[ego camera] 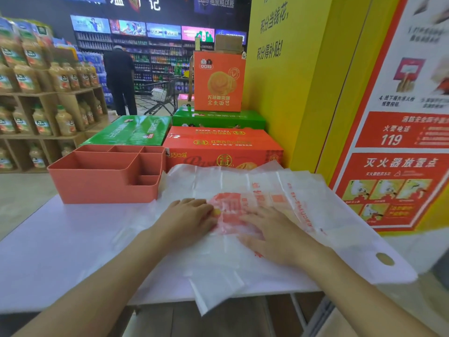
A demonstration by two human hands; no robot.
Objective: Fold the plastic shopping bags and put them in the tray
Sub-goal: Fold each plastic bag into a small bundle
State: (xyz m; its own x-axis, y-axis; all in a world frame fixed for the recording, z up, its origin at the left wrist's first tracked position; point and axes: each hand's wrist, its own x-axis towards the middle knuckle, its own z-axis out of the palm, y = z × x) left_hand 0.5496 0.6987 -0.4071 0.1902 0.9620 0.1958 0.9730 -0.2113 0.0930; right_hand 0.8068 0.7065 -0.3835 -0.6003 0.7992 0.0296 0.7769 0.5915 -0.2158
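Translucent white plastic shopping bags (243, 188) with red print lie spread over the right half of the white table (60, 239), and their near edge hangs over the table's front. My left hand (187, 215) rests flat on the bags near their left edge, fingers together. My right hand (269, 229) presses flat on the red print just to the right, fingers spread. Neither hand grips anything. A salmon-coloured tray (107, 176) with several compartments stands at the table's back left and looks empty.
Green and orange cartons (218, 142) are stacked behind the table. A yellow pillar with a red poster (401, 142) stands close on the right. Shelves of bottles (43, 98) fill the left side. A person in dark clothes (120, 79) stands far back by a cart.
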